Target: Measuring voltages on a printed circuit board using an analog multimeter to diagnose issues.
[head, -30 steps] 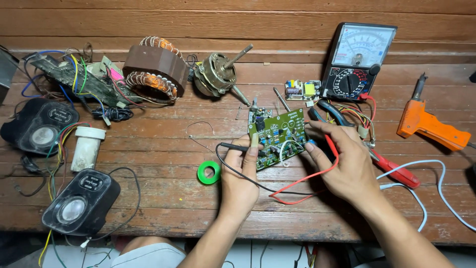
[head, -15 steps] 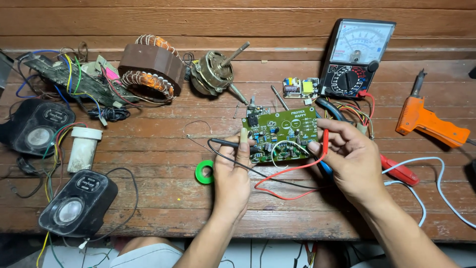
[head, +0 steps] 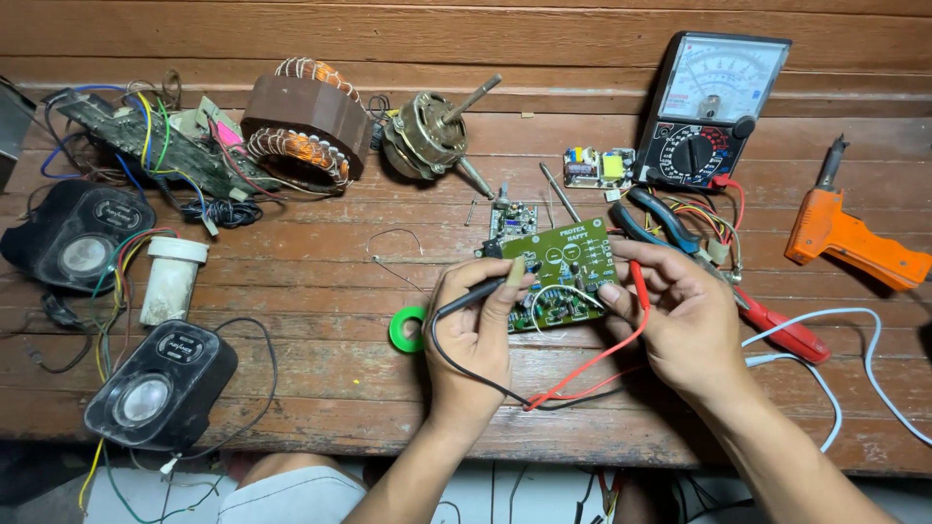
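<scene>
Seated at a worn wooden bench, a person holds a green circuit board between both hands, its long side running left to right and tilted slightly up toward the right. The left hand has its fingers closed around a black probe whose tip meets the board's left edge; the right hand pinches a red probe at the board's right edge. A green tape roll lies just left of the hands. Farther back stand a meter, a small motor and a copper-wound coil.
</scene>
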